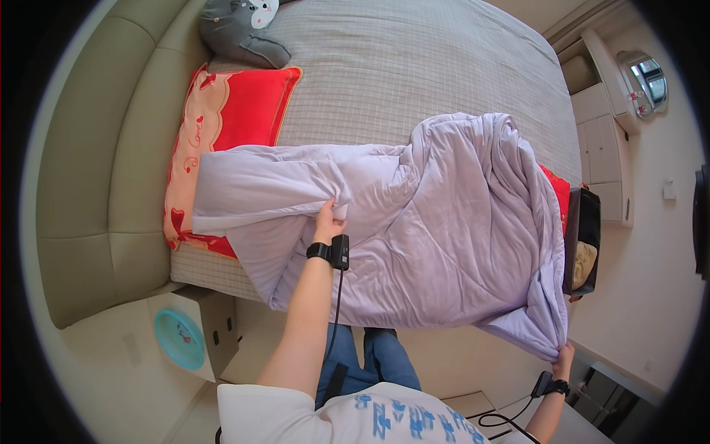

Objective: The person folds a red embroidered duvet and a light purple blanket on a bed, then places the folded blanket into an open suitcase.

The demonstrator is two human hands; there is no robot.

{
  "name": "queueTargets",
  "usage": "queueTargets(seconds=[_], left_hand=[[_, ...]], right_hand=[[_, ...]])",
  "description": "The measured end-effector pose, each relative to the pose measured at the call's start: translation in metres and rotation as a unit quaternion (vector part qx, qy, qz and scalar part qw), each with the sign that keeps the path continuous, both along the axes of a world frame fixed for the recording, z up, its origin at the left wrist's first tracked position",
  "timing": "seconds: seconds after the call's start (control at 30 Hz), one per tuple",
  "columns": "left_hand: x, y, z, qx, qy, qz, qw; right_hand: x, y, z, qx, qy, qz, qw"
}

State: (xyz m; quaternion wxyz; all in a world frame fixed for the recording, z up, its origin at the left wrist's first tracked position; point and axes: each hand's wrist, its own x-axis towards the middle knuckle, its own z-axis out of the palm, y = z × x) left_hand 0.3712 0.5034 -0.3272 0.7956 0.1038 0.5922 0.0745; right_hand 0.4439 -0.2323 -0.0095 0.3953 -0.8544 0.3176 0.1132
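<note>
A pale lavender quilt [444, 229] lies bunched and partly folded across the near side of the bed, one end over a red and peach pillow [203, 140]. My left hand [329, 220] is closed on a pinched fold of the quilt, left of its middle. Far to the right, my right hand [563, 358] grips the quilt's near right corner, which is pulled out past the bed's near side. The quilt's right part is heaped in thick wrinkles, while its left end lies flatter.
A padded olive headboard [89, 170] runs along the left. A grey plush toy [237, 37] sits beyond the pillow on the checked bed sheet [355, 81]. A nightstand [211, 325] with a turquoise basin [180, 338] stands near left. An open dark box [588, 237] adjoins the bed's right end.
</note>
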Motion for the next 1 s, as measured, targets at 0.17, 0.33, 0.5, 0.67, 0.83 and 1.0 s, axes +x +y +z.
queueTargets(seconds=[0.17, 0.33, 0.5, 0.67, 0.83, 1.0], left_hand=[[-0.028, 0.004, -0.011, 0.117, 0.078, 0.068, 0.988], [-0.036, 0.003, 0.0, 0.167, 0.114, 0.113, 0.973], [-0.096, -0.012, 0.036, 0.318, 0.145, -0.022, 0.937], [-0.228, 0.028, 0.081, 0.323, 0.177, -0.006, 0.93], [-0.325, 0.063, 0.214, 0.518, 0.131, -0.148, 0.832], [-0.297, 0.024, 0.339, 0.586, 0.107, -0.278, 0.754]], right_hand=[[0.006, 0.012, -0.026, 0.04, 0.049, 0.002, 0.998], [-0.003, 0.063, -0.018, 0.023, 0.099, -0.072, 0.992], [0.012, 0.05, -0.017, 0.018, 0.043, -0.046, 0.998], [0.072, 0.132, -0.023, -0.032, -0.011, 0.125, 0.992], [0.086, 0.345, 0.001, -0.006, -0.039, 0.367, 0.93], [-0.068, 0.539, 0.055, 0.279, 0.042, 0.7, 0.656]])
